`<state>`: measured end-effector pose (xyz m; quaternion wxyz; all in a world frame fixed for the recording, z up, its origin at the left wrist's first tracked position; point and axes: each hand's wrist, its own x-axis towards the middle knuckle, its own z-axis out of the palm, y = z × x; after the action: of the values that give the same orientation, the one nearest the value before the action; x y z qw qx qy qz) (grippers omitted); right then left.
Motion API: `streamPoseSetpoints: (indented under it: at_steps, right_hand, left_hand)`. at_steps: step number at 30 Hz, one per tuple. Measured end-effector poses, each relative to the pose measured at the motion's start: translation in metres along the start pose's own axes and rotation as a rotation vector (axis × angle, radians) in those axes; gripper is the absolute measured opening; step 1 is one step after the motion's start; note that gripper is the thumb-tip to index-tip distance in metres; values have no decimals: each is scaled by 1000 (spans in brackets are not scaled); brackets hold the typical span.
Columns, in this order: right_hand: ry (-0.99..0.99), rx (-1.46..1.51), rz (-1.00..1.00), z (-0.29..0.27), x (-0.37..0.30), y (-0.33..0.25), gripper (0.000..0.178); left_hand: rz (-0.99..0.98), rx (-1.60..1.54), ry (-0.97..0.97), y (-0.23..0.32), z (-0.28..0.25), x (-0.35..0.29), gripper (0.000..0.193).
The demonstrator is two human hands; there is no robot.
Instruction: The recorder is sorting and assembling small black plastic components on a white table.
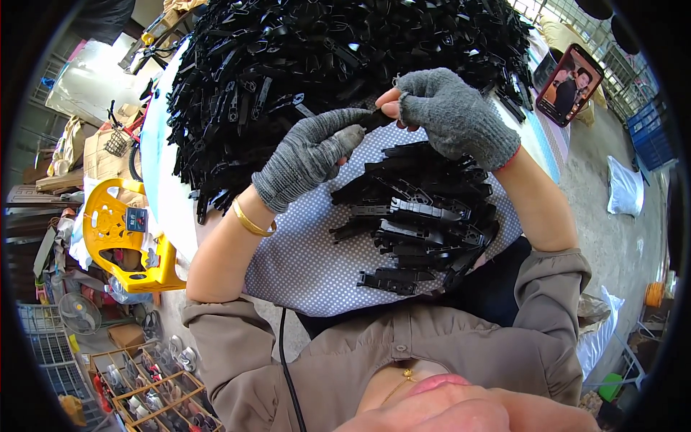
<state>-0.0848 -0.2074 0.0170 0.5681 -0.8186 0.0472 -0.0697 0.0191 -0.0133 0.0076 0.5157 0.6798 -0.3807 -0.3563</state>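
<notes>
My left hand (311, 153) and my right hand (455, 114) both wear grey knitted gloves with bare fingertips. Between them, in front of the big heap, they grip a small black plastic part (375, 121); the fingers cover much of it. The left fingers are closed round one end, while the right thumb and fingers pinch the other. A large heap of similar black plastic pieces (237, 93) fills the far side of the table. Nearer to me, a smaller stack of long black pieces (421, 209) lies on a dotted grey cloth (306, 263), below my right hand.
A phone (571, 85) showing a picture stands at the table's right edge. To the left is a yellow plastic chair (97, 223). Farther out are a shoe rack (147, 389), a fan (79, 313), a blue crate (651, 133) and a white sack (625, 186). A black cable (288, 367) hangs before me.
</notes>
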Motion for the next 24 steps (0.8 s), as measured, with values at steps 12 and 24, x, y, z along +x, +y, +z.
streamPoseSetpoints:
  at_steps: [12, 24]
  right_hand:
    - [86, 19, 22, 12, -4, 2, 17]
    - [127, 415, 308, 20, 1, -3, 27]
  left_hand:
    - [-46, 144, 118, 8, 1, 3, 22]
    - [591, 485, 363, -7, 15, 1, 26]
